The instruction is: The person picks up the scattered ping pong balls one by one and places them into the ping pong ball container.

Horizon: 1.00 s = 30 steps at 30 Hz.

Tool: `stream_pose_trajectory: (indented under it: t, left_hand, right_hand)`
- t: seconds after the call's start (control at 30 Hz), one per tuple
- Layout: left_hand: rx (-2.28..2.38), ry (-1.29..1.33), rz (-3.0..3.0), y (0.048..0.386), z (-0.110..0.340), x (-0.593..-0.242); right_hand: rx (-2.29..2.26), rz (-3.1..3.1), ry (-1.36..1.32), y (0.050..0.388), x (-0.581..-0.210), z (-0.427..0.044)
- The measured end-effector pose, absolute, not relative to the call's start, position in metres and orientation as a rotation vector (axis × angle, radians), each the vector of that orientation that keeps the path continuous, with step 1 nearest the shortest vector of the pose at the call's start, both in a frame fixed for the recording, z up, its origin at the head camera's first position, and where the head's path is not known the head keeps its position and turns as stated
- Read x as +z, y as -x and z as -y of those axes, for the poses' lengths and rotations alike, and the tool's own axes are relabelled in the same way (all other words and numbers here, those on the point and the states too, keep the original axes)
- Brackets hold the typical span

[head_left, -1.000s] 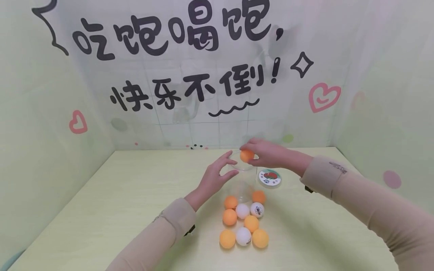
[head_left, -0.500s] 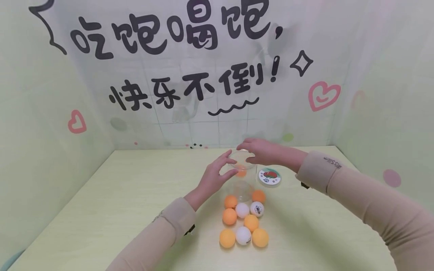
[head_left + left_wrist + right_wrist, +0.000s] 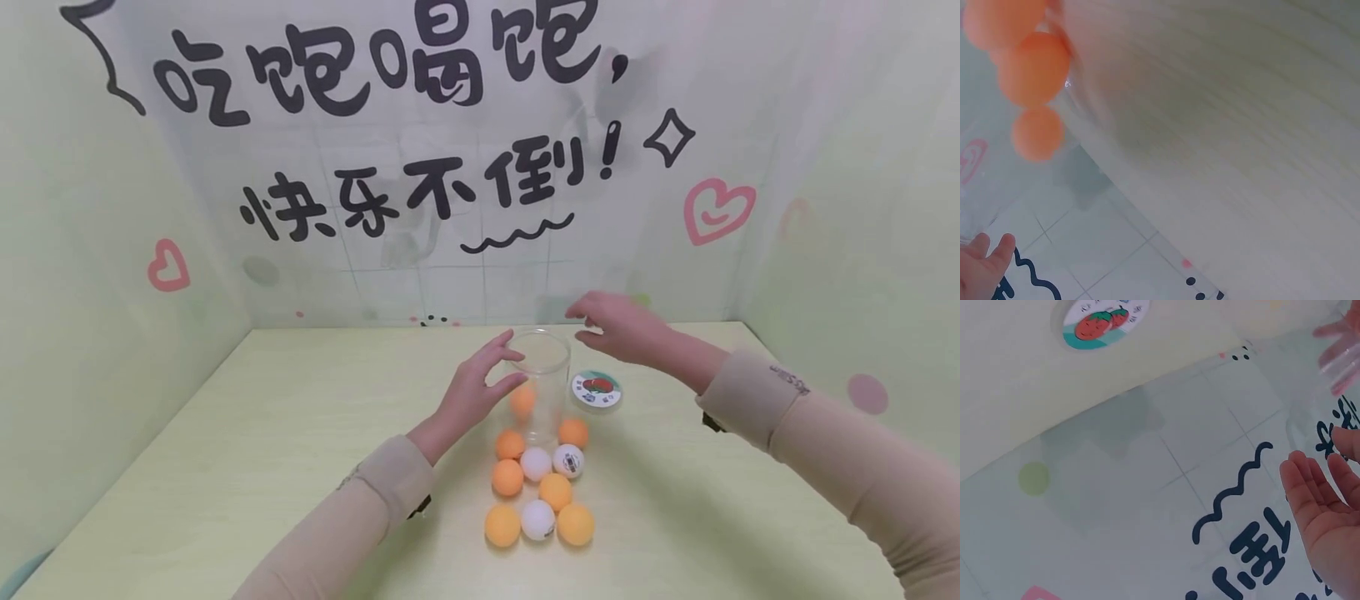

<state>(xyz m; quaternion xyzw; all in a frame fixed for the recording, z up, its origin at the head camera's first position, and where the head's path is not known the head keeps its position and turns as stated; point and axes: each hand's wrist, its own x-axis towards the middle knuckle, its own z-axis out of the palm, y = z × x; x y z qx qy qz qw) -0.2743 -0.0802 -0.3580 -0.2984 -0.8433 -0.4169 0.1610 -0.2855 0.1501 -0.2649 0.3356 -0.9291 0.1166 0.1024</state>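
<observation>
A tall clear jar (image 3: 553, 392) stands upright on the table, and one orange ping-pong ball (image 3: 522, 400) shows through its wall, above the bottom. My left hand (image 3: 480, 379) holds the jar near its rim, with thumb and fingers curved round the left side. To the right of the rim, my right hand (image 3: 626, 329) is in the air with relaxed fingers and nothing in it; its palm (image 3: 1335, 534) faces the right wrist camera. Orange balls (image 3: 507, 477) and white balls (image 3: 536, 464) lie in front of the jar. In the left wrist view, orange balls (image 3: 1035, 69) appear blurred.
A round lid (image 3: 597, 390) with a red fruit picture lies right of the jar. The pale wooden table (image 3: 300, 450) ends at a back wall (image 3: 420, 292) covered with a printed sheet. Side walls (image 3: 847, 292) stand left and right.
My right hand let an orange ball go into the jar's mouth, and the ball dropped lower inside. The hand then moved right, away from the rim. My left hand stayed at the jar.
</observation>
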Motion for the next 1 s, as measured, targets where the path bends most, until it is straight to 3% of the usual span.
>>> stream_pose_trajectory:
  t: [0.5, 1.0]
  left_hand:
    - [-1.216, 0.858, 2.393, 0.274, 0.081, -0.359]
    - [-1.199, 0.849, 2.394, 0.275, 0.08, -0.359]
  right_hand:
    - [0.744, 3.06, -0.974, 0.272, -0.364, -0.158]
    - [0.852, 3.12, -0.781, 0.267, -0.379, -0.146]
